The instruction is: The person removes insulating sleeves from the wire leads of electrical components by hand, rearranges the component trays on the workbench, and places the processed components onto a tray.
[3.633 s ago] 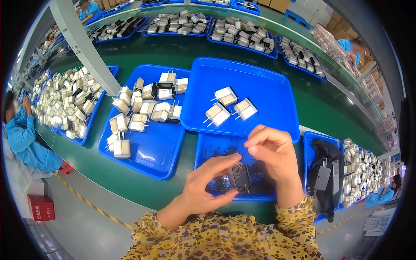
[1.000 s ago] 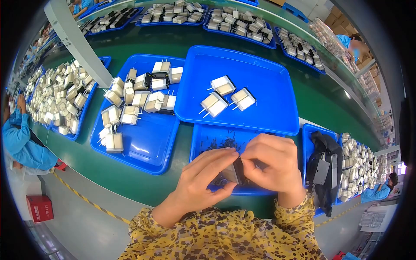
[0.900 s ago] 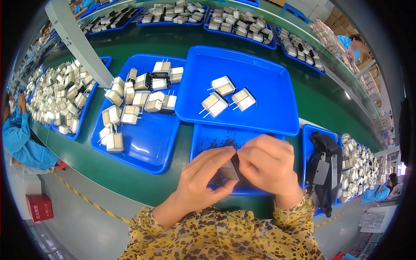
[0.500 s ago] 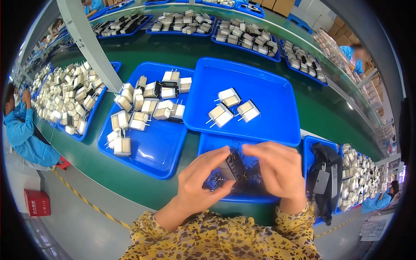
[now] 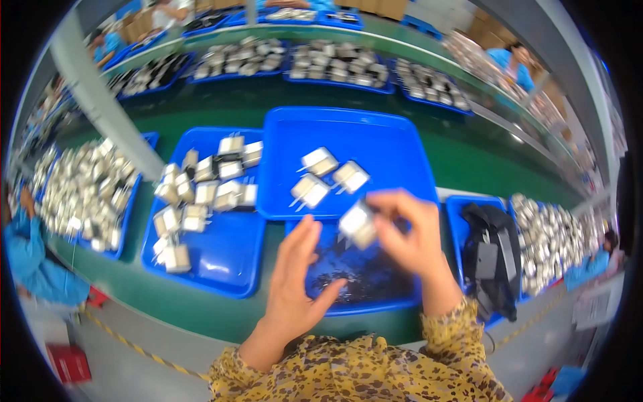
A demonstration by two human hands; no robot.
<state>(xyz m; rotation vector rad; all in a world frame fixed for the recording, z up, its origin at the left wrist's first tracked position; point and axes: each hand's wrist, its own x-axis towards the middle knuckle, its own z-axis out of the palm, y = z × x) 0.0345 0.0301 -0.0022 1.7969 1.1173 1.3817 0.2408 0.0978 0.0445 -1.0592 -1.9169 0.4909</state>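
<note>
My right hand (image 5: 414, 236) pinches a white two-pronged plug charger (image 5: 358, 225) between thumb and fingers, above the front blue tray (image 5: 395, 306). Small dark bits cover much of that tray's floor. My left hand (image 5: 289, 289) is open and holds nothing, its thumb apart from the fingers, over the tray's left side. Behind, an overlapping blue tray (image 5: 348, 127) carries three similar chargers (image 5: 313, 191). Motion blurs the held charger, so its details are unclear.
To the left, a blue tray (image 5: 207, 264) holds several chargers, with a heaped tray (image 5: 87, 194) beyond. A black cloth item (image 5: 492, 258) lies in a tray at right. A grey post (image 5: 110, 110) rises at left. Co-workers in blue sit on both sides.
The charger has passed from my left hand to my right, its pale side now showing. My left hand has opened. The whole view has shifted.
</note>
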